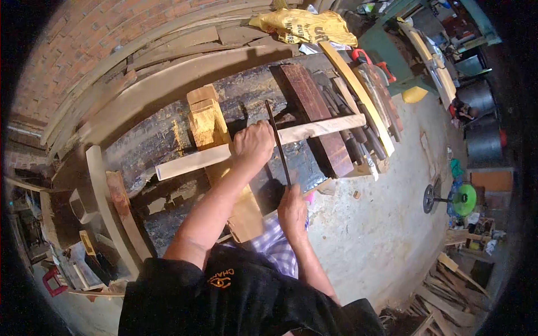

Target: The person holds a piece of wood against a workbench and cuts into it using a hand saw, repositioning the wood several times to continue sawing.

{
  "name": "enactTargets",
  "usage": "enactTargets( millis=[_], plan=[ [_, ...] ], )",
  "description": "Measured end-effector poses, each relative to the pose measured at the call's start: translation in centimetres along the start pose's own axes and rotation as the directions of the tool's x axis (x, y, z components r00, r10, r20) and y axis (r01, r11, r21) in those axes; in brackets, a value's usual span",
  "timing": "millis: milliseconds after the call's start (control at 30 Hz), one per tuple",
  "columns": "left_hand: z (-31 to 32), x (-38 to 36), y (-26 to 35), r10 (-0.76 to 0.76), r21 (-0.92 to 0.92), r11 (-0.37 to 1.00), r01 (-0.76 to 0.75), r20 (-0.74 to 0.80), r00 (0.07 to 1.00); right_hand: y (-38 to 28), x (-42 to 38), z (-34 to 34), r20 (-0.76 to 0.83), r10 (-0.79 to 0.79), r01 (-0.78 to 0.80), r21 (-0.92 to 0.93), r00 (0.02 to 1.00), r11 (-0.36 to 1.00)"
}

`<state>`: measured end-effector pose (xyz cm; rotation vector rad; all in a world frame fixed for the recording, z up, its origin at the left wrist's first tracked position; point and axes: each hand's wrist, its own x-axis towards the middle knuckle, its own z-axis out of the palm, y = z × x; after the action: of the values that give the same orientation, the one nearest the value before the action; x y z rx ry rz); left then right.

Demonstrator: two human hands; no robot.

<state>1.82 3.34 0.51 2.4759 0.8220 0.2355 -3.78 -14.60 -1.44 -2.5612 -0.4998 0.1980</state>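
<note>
A long pale wooden strip [190, 162] lies across the workbench, over a light timber block [208, 115] at its left part and a reddish-brown board [314, 112] at its right part. My left hand [254, 147] is closed around the strip near its middle, pressing from above. Just right of that hand, a thin dark saw [282, 154], seen nearly edge-on, crosses the strip. My right hand [292, 211] is wrapped around the saw's near end, in front of the bench. The saw's handle is hidden in the fist, and its teeth cannot be made out.
Beside the reddish-brown board lie several dark-handled tools [353, 145] and a yellowish wooden bar [358, 95]. A yellow sack [308, 27] rests at the back. Planks lean along the brick wall [84, 45]. Scrap wood [443, 302] and a green fan [464, 200] stand on the right-hand floor.
</note>
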Motion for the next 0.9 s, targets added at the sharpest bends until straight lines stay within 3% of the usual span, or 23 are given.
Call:
enactTargets(
  millis=[67,167,233,333,367,600,667,733,900],
  plan=[
    [0.8,0.2,-0.1,0.012,-0.037,0.999,-0.012,-0.016,1.000,-0.6,1.4,0.1,-0.014,0.004,-0.004,-0.005,1.000,1.000],
    [0.5,0.2,-0.1,-0.006,-0.012,1.000,0.006,-0.024,1.000,-2.4,5.1,0.5,-0.069,-0.150,0.151,0.000,0.986,0.989],
    [0.4,0.3,-0.4,-0.010,-0.015,1.000,0.009,-0.037,0.999,-2.7,5.6,0.1,-0.004,-0.144,0.144,-0.008,0.990,0.990],
    [-0.3,0.0,0.0,-0.019,-0.013,1.000,0.019,-0.008,1.000,-0.5,1.6,0.2,-0.086,-0.156,0.158,0.018,0.984,0.987],
    [0.9,0.4,-0.6,-0.026,-0.012,1.000,0.026,0.000,1.000,-0.5,1.0,0.4,-0.042,-0.068,0.068,0.000,0.997,0.998],
    [-0.2,0.1,0.0,-0.009,0.013,1.000,0.009,0.012,1.000,-2.9,6.1,1.0,-0.014,-0.092,0.092,0.028,0.996,0.995],
    [-0.6,0.1,0.1,-0.021,0.018,1.000,0.020,0.034,0.999,-1.1,3.1,0.9,-0.031,-0.101,0.103,0.071,0.994,0.992],
    [-0.6,0.0,0.2,-0.021,-0.049,0.999,0.021,-0.006,1.000,-1.3,1.5,0.1,-0.013,-0.015,0.016,0.055,1.000,0.998],
    [0.3,0.1,-0.5,0.024,-0.031,0.999,-0.025,-0.013,1.000,-2.7,6.3,1.2,-0.003,-0.083,0.083,0.030,0.997,0.996]
  ],
)
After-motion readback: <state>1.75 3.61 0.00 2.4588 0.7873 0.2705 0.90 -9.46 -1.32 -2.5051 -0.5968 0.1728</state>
